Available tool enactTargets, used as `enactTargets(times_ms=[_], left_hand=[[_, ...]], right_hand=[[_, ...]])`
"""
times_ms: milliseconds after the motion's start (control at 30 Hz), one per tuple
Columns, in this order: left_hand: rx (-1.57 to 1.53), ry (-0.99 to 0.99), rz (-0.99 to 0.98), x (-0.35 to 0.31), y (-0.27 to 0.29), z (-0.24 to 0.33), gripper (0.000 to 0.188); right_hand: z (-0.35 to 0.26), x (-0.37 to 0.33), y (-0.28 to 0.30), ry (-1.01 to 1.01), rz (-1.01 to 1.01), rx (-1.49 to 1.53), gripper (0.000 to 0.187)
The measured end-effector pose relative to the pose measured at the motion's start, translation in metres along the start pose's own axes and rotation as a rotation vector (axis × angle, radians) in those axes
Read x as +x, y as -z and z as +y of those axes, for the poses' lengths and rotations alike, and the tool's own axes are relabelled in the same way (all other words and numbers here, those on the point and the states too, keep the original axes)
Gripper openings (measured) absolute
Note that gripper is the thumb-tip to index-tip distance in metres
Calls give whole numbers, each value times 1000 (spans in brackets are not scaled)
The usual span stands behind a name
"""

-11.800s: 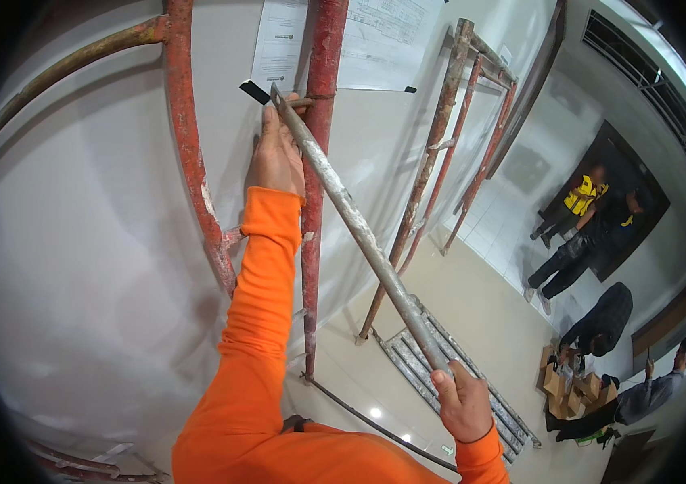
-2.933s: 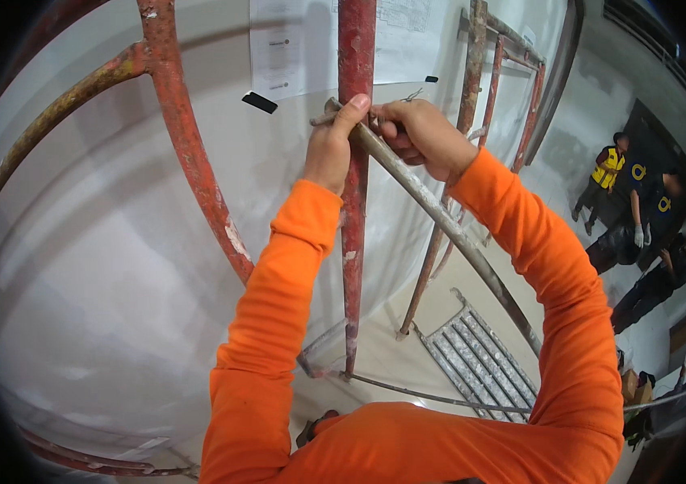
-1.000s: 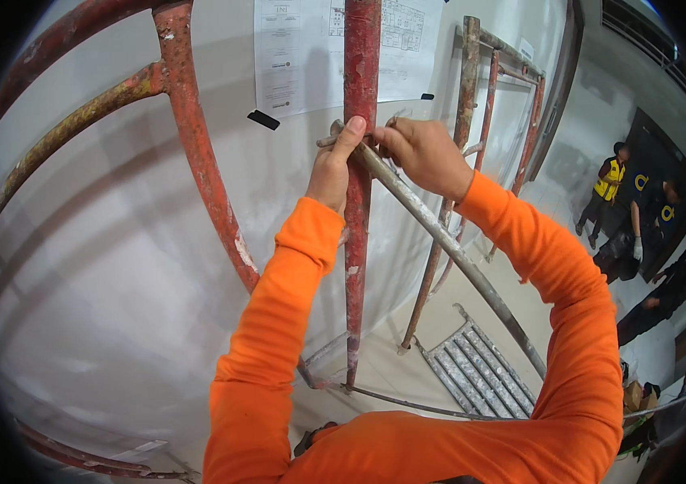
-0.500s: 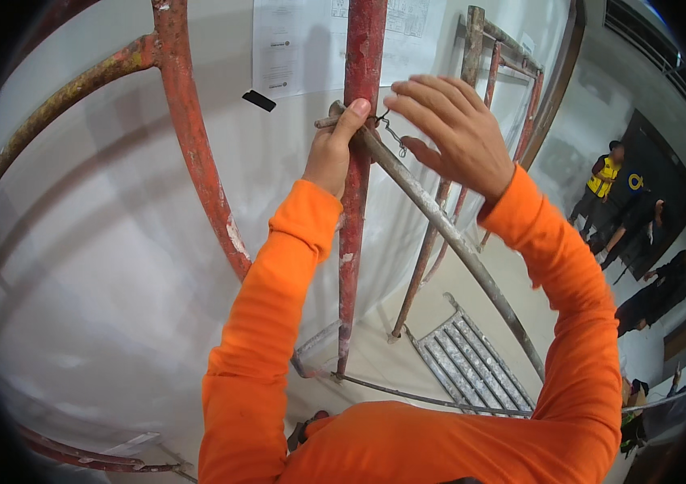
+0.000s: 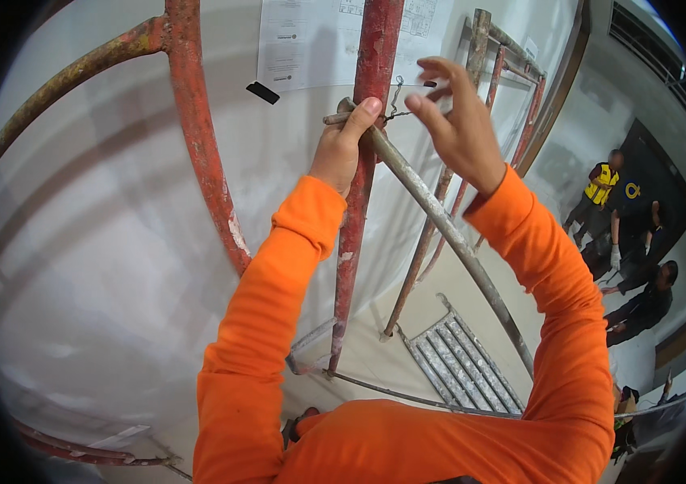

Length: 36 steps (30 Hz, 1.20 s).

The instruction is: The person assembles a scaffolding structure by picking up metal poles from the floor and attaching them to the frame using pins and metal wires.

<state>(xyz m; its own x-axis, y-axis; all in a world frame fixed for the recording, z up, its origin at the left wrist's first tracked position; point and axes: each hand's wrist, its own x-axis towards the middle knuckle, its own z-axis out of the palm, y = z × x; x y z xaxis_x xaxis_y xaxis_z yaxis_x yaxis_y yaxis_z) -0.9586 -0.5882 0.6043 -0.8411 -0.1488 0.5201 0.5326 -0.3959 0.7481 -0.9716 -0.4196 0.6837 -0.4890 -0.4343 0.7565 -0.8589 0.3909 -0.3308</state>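
My left hand (image 5: 336, 157) is wrapped round a red scaffold post (image 5: 350, 226) with worn paint. Its thumb presses on the flattened end of a grey diagonal brace (image 5: 448, 226), where a short metal pin (image 5: 335, 118) sticks out to the left. On the right side of this joint, a thin twisted wire (image 5: 395, 101) stands out from the post, one strand pointing up and another toward my right hand (image 5: 466, 129). That hand is raised beside the wire, fingers bent and apart from the thumb, with nothing visibly held.
Another red frame (image 5: 202, 145) with a curved tube stands at left against the pale wall. Behind the brace are more scaffold tubes (image 5: 418, 254) and a slatted metal platform (image 5: 464, 363) on the floor. Several people are at right, one in a yellow vest (image 5: 600, 184).
My right hand has turned and its fingers have curled, moving slightly away from the joint. The wire's loose end now points upward instead of down. My left hand keeps its grip.
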Motion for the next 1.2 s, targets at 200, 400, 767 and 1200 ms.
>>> enactTargets(times_ms=[200, 400, 767, 1200], left_hand=[[-49, 54, -79, 2, -1, -6, 43], [-17, 28, -38, 1, -4, -9, 44], [-42, -81, -36, 5, -8, -14, 42], [-38, 60, -26, -4, -4, 0, 48]], right_hand=[[27, 16, 13, 803, -13, -765, 31], [53, -7, -11, 466, -171, -686, 14], [-35, 18, 14, -770, -531, 658, 26], [-9, -1, 9, 299, -49, -471, 19]])
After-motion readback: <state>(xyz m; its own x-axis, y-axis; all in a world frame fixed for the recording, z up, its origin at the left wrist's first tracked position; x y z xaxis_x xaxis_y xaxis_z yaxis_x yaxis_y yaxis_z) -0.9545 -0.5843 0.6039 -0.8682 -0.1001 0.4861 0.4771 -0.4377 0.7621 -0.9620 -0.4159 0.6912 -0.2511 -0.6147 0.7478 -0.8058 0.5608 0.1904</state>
